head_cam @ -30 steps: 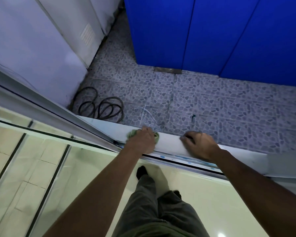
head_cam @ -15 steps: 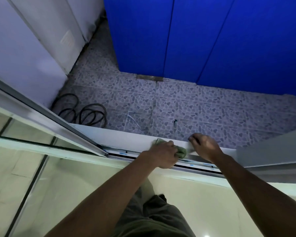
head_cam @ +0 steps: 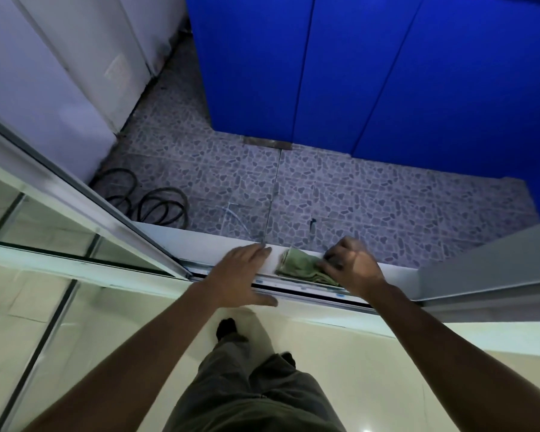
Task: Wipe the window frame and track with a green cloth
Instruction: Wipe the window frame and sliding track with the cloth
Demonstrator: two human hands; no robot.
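Pebble-patterned grey floor tiles are spreading beyond the sill, bounded at the far side by tall glossy blue panels and at the left by a pale white wall. Coils of black hose are lying on those tiles near the wall, just past the sill. Running across the middle is the white window frame sill, and along its near edge the metal track is showing as dark and silver rails. A silver-framed sliding glass pane is slanting in from the left and meeting the track.

On the sill, the crumpled green cloth is lying partly over the track's edge. The person's right hand is pressing down on the cloth's right end, fingers curled over it and gripping it. The left hand is lying flat and released, fingers spread, just beside the cloth's left end without touching it, its fingertips reaching onto the sill. Below, grey-green trousers and one dark foot are showing over the glossy cream floor.
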